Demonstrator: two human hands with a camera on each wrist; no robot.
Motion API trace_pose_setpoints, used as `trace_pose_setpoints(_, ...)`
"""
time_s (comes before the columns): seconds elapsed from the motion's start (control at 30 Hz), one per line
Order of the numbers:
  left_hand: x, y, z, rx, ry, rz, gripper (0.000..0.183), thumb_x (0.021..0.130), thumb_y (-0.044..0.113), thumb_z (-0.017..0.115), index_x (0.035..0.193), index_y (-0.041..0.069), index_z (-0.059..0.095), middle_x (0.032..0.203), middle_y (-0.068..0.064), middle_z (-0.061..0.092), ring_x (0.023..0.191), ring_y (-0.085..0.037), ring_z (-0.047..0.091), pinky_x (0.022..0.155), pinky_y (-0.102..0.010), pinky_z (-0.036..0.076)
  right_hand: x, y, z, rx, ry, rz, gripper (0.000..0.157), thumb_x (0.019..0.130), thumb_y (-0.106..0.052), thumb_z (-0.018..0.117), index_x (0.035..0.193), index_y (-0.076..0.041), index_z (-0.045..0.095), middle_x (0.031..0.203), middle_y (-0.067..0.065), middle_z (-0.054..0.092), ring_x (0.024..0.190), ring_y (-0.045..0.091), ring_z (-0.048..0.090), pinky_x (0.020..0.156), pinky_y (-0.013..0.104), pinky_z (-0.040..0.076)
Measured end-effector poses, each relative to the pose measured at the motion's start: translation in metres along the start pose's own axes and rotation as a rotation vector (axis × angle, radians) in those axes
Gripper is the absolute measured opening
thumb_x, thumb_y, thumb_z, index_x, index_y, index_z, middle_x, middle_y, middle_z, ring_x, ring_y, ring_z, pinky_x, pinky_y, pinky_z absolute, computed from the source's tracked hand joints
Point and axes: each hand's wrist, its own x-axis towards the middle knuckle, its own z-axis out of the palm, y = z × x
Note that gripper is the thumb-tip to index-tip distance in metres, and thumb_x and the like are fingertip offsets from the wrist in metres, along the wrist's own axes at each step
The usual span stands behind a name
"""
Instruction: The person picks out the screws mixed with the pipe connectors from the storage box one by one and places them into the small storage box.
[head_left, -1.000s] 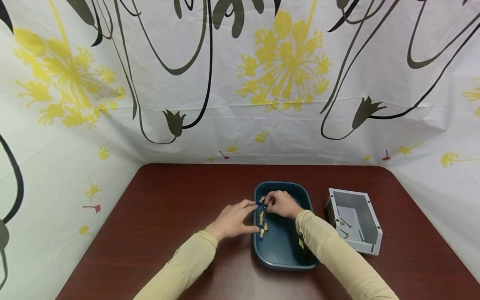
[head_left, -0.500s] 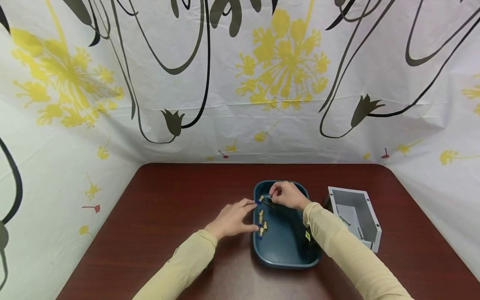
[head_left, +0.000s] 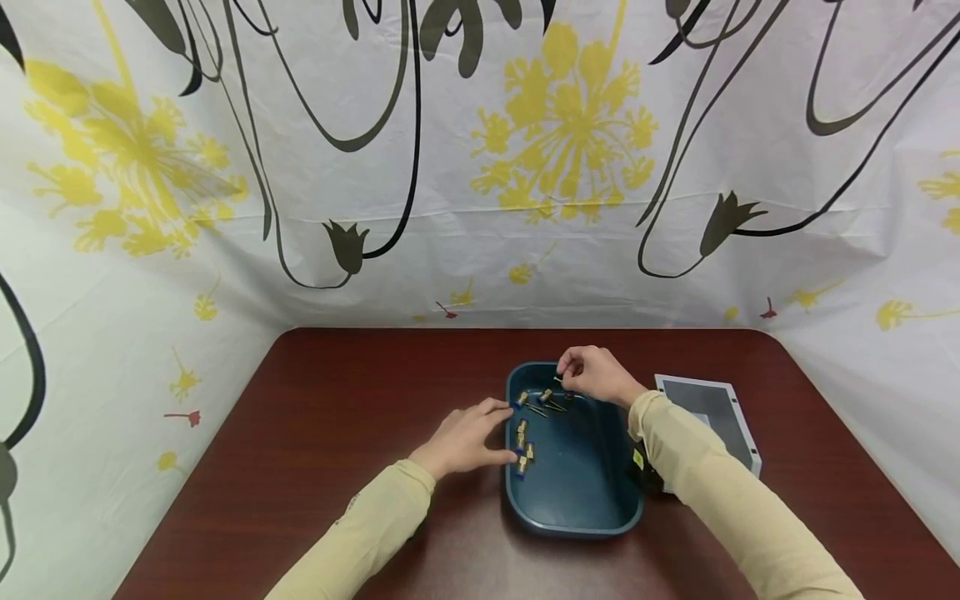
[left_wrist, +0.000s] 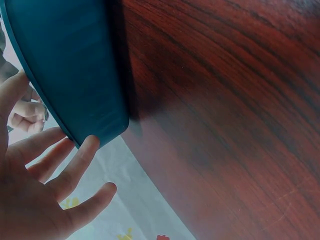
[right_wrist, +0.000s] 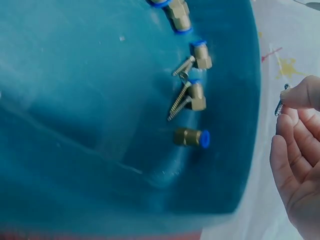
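While the left grip (head_left: 463, 439), fingers spread, touches the tub (head_left: 573, 500), the right grip (head_left: 597, 375) pinches what looks like a screw (right_wrist: 280, 106).

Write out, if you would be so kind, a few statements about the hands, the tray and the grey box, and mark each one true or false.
1. The right hand pinches a small screw. True.
2. The left hand grips a fitting. False: its fingers are extended at the rim of the blue tray.
3. Loose screws and brass-coloured fittings lie inside the tray. True.
4. The fittings' collars are red. False: they are blue.
5. In the head view, the grey box is partly hidden by the right sleeve. True.
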Motion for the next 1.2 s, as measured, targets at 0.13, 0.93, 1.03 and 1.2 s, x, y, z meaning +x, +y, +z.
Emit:
trace_pose_setpoints(0.13, 0.001, 0.000, 0.001, 0.008, 0.000, -0.004, 0.067, 0.076, 0.047, 0.063, 0.130, 0.011, 0.045, 0.128, -0.002, 0.042, 0.109, -0.016, 0.047, 0.088, -0.040, 0.036, -0.003, 0.000, -0.010, -0.006, 0.000, 0.002, 0.008, 0.078, 0.000, 0.057, 0.086, -0.003, 0.059, 0.075, 0.002, 0.056, 0.066, 0.017, 0.051, 0.062, 0.032, 0.042)
trace_pose_setpoints(0.93, -0.001, 0.000, 0.001, 0.011, 0.012, 0.012, 0.067, 0.076, 0.046, 0.063, 0.130, 0.010, 0.045, 0.128, -0.003, 0.042, 0.108, -0.016, 0.047, 0.086, -0.038, 0.038, -0.040, 0.013, -0.068, -0.113, 0.080, 0.087, 0.011, 0.076, -0.001, 0.057, 0.087, -0.003, 0.058, 0.076, 0.003, 0.057, 0.069, 0.018, 0.052, 0.062, 0.033, 0.041)
trace_pose_setpoints(1.03, 0.000, 0.000, 0.001, 0.008, 0.010, 0.012, 0.067, 0.076, 0.046, 0.063, 0.130, 0.010, 0.045, 0.129, -0.003, 0.042, 0.108, -0.016, 0.047, 0.086, -0.037, 0.038, -0.046, 0.017, -0.074, -0.113, 0.088, 0.092, 0.010, 0.076, -0.001, 0.058, 0.086, -0.003, 0.058, 0.075, 0.004, 0.057, 0.068, 0.019, 0.052, 0.059, 0.032, 0.042)
trace_pose_setpoints(1.2, 0.000, 0.000, 0.001, 0.012, 0.008, 0.011, 0.067, 0.076, 0.047, 0.062, 0.130, 0.010, 0.045, 0.129, -0.003, 0.042, 0.108, -0.015, 0.047, 0.086, -0.037, 0.038, -0.056, 0.023, -0.085, -0.144, 0.107, 0.078, 0.009, 0.076, -0.002, 0.059, 0.085, -0.004, 0.058, 0.074, 0.003, 0.057, 0.067, 0.018, 0.052, 0.059, 0.031, 0.043)
